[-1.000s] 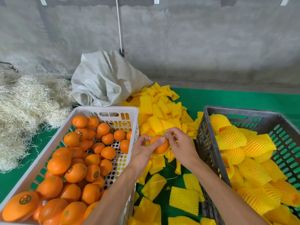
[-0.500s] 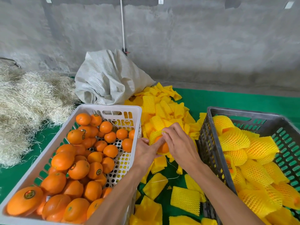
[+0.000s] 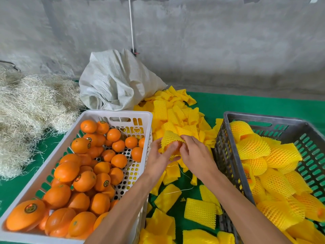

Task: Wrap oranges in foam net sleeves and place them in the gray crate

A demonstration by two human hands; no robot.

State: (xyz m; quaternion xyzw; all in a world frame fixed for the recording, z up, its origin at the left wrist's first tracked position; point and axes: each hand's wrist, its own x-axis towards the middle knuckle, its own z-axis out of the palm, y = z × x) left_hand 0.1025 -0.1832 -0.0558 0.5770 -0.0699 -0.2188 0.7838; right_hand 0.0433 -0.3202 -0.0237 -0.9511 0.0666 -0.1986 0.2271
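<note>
My left hand (image 3: pixel 159 156) cups the round orange (image 3: pixel 173 147) from below to steady it; my right hand (image 3: pixel 194 154) pinches the yellow foam net sleeve (image 3: pixel 171 138) over it, between the white basket (image 3: pixel 121 114) and the gray slotted plastic crate (image 3: pixel 260 117) for a short transfer.

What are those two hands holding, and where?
An orange half inside a foam net sleeve: left hand cups its side, right hand pinches the sleeve's edge.
</note>
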